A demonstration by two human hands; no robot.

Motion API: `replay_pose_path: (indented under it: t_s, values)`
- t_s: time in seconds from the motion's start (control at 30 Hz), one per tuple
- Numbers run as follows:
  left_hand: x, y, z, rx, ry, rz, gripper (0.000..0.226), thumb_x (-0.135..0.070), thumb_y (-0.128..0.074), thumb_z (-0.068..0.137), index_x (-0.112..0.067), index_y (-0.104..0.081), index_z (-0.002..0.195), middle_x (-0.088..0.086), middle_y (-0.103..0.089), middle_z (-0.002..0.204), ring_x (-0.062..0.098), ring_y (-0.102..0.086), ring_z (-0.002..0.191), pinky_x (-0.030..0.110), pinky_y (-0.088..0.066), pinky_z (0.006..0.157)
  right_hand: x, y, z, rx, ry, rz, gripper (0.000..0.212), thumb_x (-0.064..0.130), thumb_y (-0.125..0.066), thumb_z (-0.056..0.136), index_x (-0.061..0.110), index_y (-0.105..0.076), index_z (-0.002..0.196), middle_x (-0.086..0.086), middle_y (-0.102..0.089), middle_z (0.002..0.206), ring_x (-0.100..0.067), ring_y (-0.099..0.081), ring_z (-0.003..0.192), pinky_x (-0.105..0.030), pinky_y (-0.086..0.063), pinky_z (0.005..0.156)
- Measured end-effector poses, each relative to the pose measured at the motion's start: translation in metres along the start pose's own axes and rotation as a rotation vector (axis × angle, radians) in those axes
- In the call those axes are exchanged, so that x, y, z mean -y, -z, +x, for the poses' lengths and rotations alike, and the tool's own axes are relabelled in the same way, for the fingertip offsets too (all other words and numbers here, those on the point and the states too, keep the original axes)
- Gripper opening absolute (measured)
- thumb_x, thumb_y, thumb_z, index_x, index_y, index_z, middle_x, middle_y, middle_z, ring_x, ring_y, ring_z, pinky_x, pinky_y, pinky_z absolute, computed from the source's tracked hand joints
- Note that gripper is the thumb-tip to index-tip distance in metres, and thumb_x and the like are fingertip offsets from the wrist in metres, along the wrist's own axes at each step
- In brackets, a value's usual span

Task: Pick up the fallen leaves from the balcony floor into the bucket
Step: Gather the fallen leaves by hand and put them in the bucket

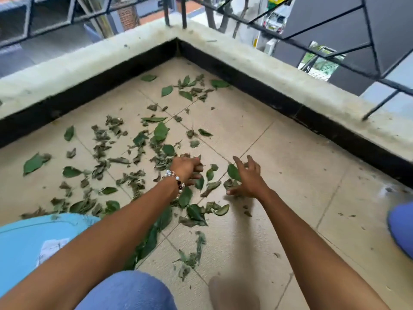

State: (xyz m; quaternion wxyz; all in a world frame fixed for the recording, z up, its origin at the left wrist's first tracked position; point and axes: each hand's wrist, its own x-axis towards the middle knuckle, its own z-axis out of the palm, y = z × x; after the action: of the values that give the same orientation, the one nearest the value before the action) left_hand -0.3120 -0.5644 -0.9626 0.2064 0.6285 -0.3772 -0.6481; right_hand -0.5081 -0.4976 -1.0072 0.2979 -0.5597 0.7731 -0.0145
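Green and grey-dried leaves lie scattered over most of the beige tiled balcony floor, thickest from the centre toward my left, with a further cluster near the far corner of the parapet and a few by my knees. I judge the task barely begun: nearly the whole litter is on the tiles, and only the strip of floor along the right side looks mostly free of whole leaves, carrying just small crumbs.

My left hand, with a beaded bracelet at the wrist, reaches into the middle of the scatter; its fingers are curled down over crumpled leaves and appear to be gathering a small clump, though blur hides exactly how much they hold. My right hand hovers just beside it with fingers spread and relaxed, gripping nothing, its palm close above a broad green leaf.

Near my left forearm sits the light blue bucket, only partly in view; I cannot tell whether any leaves are inside. Metal railing tops the parapet.
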Motion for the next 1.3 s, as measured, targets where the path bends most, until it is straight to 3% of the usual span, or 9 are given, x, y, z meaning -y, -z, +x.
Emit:
replay_pose_path:
  t_s: [0.13,0.27,0.4,0.53,0.77,0.93,1.07,1.2,1.3]
  values:
    - [0.009,0.005,0.011,-0.023,-0.009,-0.002,0.01,-0.015,-0.057,0.096,-0.01,-0.061,0.088,0.005,-0.064,0.067,0.014,-0.053,0.039,0.018,-0.037,0.039,0.004,-0.014,0.015,0.073,0.053,-0.128,0.11,0.06,-0.072,0.074,0.033,-0.001,0.155,-0.019,0.015,0.159,-0.042,0.016,0.145,-0.05,-0.003,0.118]
    - [0.014,0.003,0.017,-0.029,0.024,-0.041,0.013,-0.012,-0.056,0.096,-0.009,-0.059,0.084,0.007,-0.062,0.067,0.017,-0.05,0.043,0.017,-0.034,0.04,0.002,-0.035,0.015,-0.08,0.151,-0.128,0.064,0.032,-0.064,0.091,0.022,-0.038,0.148,-0.017,-0.018,0.158,-0.039,-0.01,0.145,-0.04,-0.019,0.115]
    - [0.025,-0.011,0.023,-0.002,0.079,-0.103,0.005,-0.009,-0.057,0.095,-0.007,-0.057,0.09,0.009,-0.06,0.065,0.019,-0.047,0.048,0.018,-0.033,0.042,-0.007,-0.051,0.005,-0.375,0.299,-0.087,0.02,0.008,-0.057,0.09,0.006,-0.069,0.105,-0.01,-0.062,0.108,-0.029,-0.047,0.104,-0.027,-0.029,0.075]
    - [0.034,-0.03,0.02,0.056,0.091,-0.059,0.008,-0.009,-0.055,0.096,-0.007,-0.058,0.089,0.01,-0.062,0.071,0.019,-0.053,0.052,0.02,-0.039,0.044,-0.016,-0.04,0.013,-0.426,0.248,-0.055,0.018,0.001,-0.058,0.083,0.01,-0.074,0.084,-0.006,-0.07,0.085,-0.025,-0.056,0.087,-0.03,-0.037,0.069]
    - [0.04,-0.056,0.019,0.294,0.209,-0.325,0.051,-0.058,-0.047,0.094,-0.012,-0.063,0.109,0.011,-0.067,0.103,0.025,-0.064,0.087,0.041,-0.053,0.088,0.028,-0.009,-0.004,-0.22,-0.023,1.097,0.018,-0.004,-0.075,0.076,0.012,-0.074,0.083,-0.006,-0.075,0.082,-0.017,-0.072,0.079,-0.03,-0.057,0.077]
    - [0.031,-0.074,0.02,0.194,0.364,-0.639,0.052,-0.055,-0.044,0.096,-0.007,-0.06,0.087,0.012,-0.066,0.084,0.024,-0.064,0.078,0.031,-0.052,0.063,0.049,-0.026,-0.026,-0.356,0.206,0.573,0.02,0.005,-0.061,0.088,0.013,-0.073,0.101,-0.002,-0.073,0.098,-0.013,-0.066,0.092,-0.034,-0.052,0.089]
    - [0.036,-0.07,0.031,-0.004,0.297,-0.577,0.027,-0.022,-0.05,0.101,-0.006,-0.053,0.079,0.009,-0.056,0.066,0.019,-0.053,0.052,0.024,-0.046,0.05,0.02,-0.013,-0.024,0.015,0.39,0.174,0.035,0.009,-0.054,0.094,0.027,-0.066,0.122,0.009,-0.055,0.138,-0.017,-0.028,0.143,-0.048,-0.014,0.114]
    - [0.039,-0.061,0.038,0.004,0.19,-0.433,0.034,-0.017,-0.041,0.104,-0.002,-0.053,0.076,0.005,-0.042,0.06,0.005,-0.032,0.028,0.011,-0.024,0.031,-0.007,0.014,-0.017,-0.076,0.242,0.802,0.028,0.005,-0.059,0.093,0.018,-0.07,0.114,0.003,-0.069,0.117,-0.015,-0.061,0.116,-0.036,-0.047,0.102]
    - [0.044,-0.054,0.042,0.034,0.153,-0.424,0.038,-0.019,-0.036,0.106,-0.003,-0.057,0.079,0.001,-0.038,0.054,0.004,-0.026,0.029,0.011,-0.022,0.032,-0.022,0.011,0.001,-0.231,0.112,0.369,0.026,0.008,-0.063,0.091,0.012,-0.069,0.116,-0.004,-0.069,0.112,-0.019,-0.063,0.107,-0.026,-0.045,0.097]
